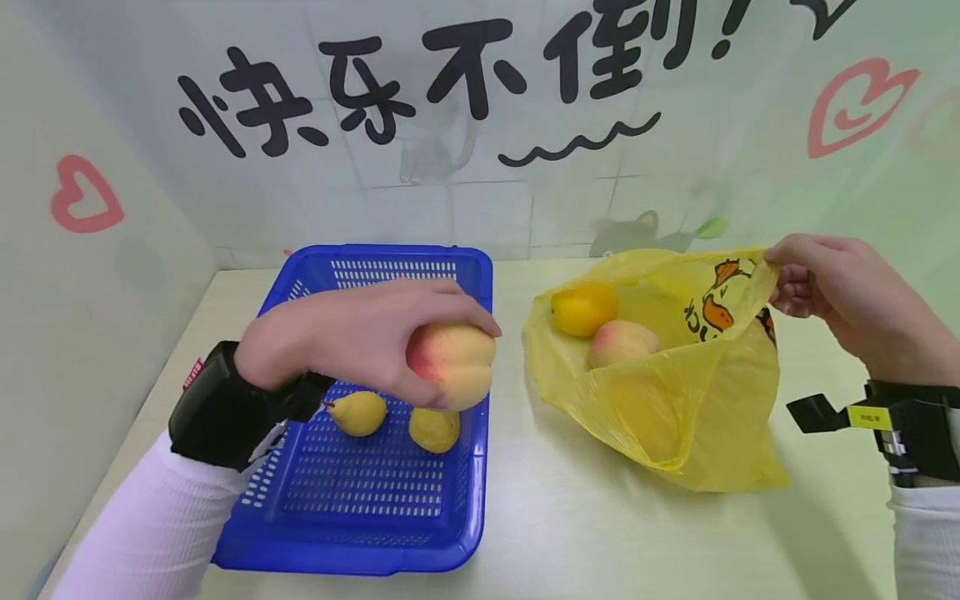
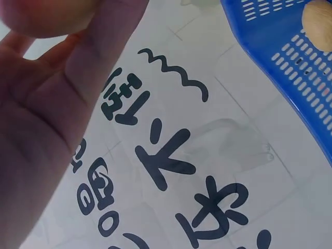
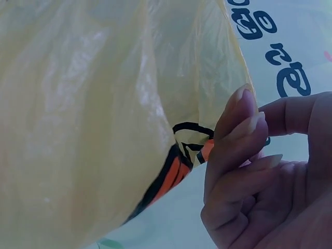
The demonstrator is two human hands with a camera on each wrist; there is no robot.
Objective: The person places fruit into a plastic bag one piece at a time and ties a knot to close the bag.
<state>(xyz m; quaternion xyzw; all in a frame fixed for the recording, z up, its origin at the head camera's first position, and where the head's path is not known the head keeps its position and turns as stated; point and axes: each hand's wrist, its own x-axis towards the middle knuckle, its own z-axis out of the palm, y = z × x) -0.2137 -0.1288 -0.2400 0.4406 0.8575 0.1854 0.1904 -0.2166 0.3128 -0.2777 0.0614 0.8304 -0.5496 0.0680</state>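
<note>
Over the right side of the blue basket (image 1: 480, 500), my left hand (image 1: 367, 333) grips a peach (image 1: 457, 367), thumb and fingers round it. In the left wrist view the peach (image 2: 49, 15) shows only in part at the top left corner. Two yellow pears, one on the left (image 1: 358, 413) and one on the right (image 1: 435, 430), lie in the basket below that hand. My right hand (image 1: 832, 292) pinches the upper right rim of a yellow plastic bag (image 1: 720, 425), which gapes towards the left. Inside the bag are a yellow-orange fruit (image 1: 585, 309) and another peach (image 1: 622, 342).
Basket and bag stand side by side on a pale table (image 1: 555, 533), with a strip of tabletop between them. Behind rises a light wall (image 1: 495, 217) with black lettering and pink hearts. Another wall (image 1: 75, 333) borders the table's left side.
</note>
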